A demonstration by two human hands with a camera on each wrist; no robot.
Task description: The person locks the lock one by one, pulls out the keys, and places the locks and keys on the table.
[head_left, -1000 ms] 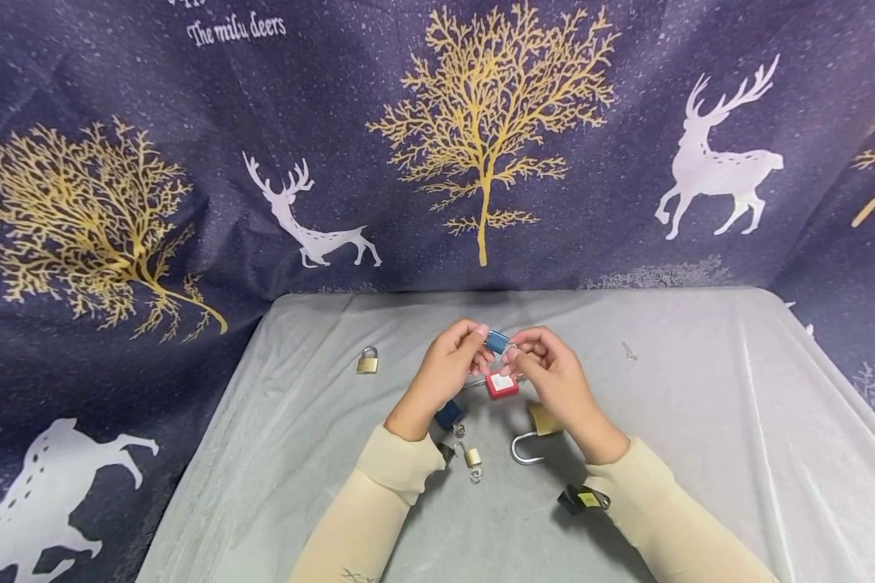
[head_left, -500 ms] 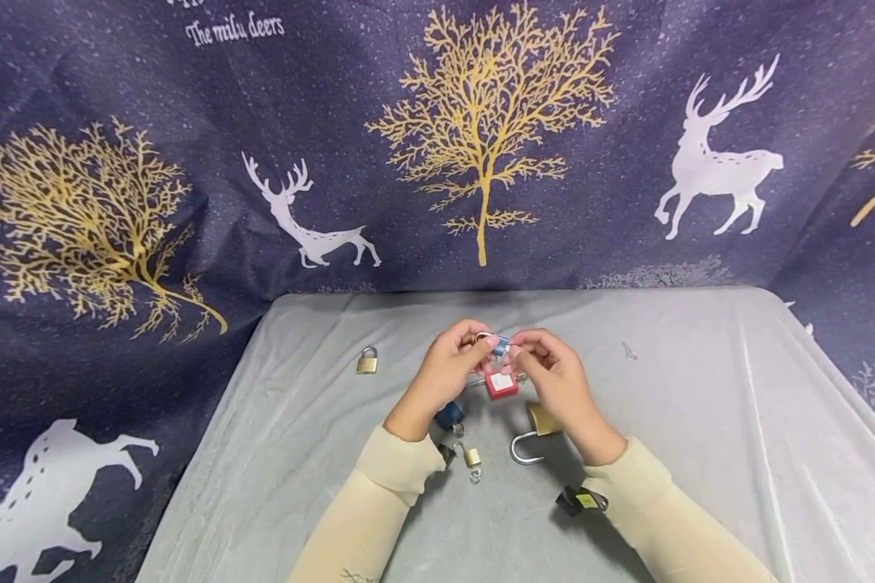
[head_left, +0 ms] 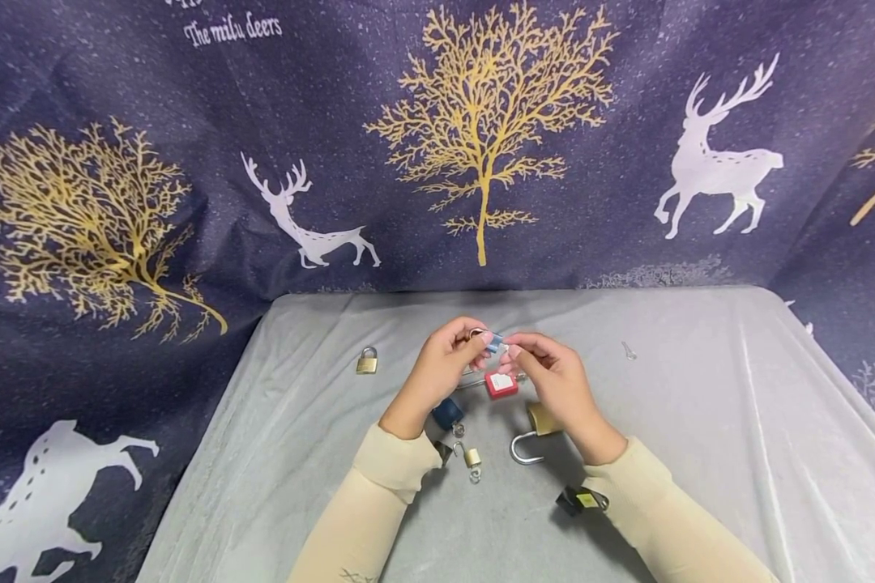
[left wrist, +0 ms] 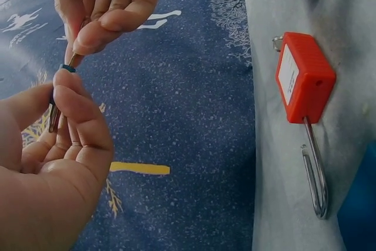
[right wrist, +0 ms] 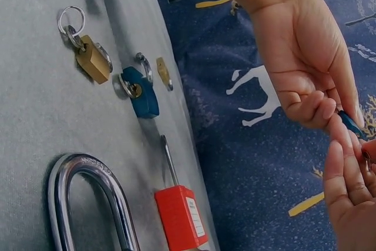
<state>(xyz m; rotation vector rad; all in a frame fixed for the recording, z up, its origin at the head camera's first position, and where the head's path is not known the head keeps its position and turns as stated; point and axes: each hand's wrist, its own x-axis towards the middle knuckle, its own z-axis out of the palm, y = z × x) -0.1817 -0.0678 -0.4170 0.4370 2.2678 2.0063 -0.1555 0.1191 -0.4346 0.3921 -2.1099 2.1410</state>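
Above the table, my left hand (head_left: pixel 437 368) pinches a small blue padlock (head_left: pixel 494 344) between thumb and fingers. Its shackle points left among those fingers, partly hidden. My right hand (head_left: pixel 557 380) meets it from the right, thumb and forefinger pinching a thin brass-coloured key (left wrist: pixel 72 59) at the padlock's lower end. The fingertips cover most of the key. A red padlock (head_left: pixel 501 385) with a white label lies on the table below both hands, its long shackle pointing left.
On the grey cloth-covered table (head_left: pixel 700 453) lie a larger blue padlock (head_left: pixel 448 414), a small brass padlock (head_left: pixel 472 458) with a ring, and a big brass padlock (head_left: pixel 544 419) with its shackle out. Another brass padlock (head_left: pixel 367 364) stands far left; a loose key (head_left: pixel 629 352) lies right.
The small blue padlock has turned in the fingers, so its shackle now shows at the left. Both hands have shifted only slightly, the left one a little leftward.
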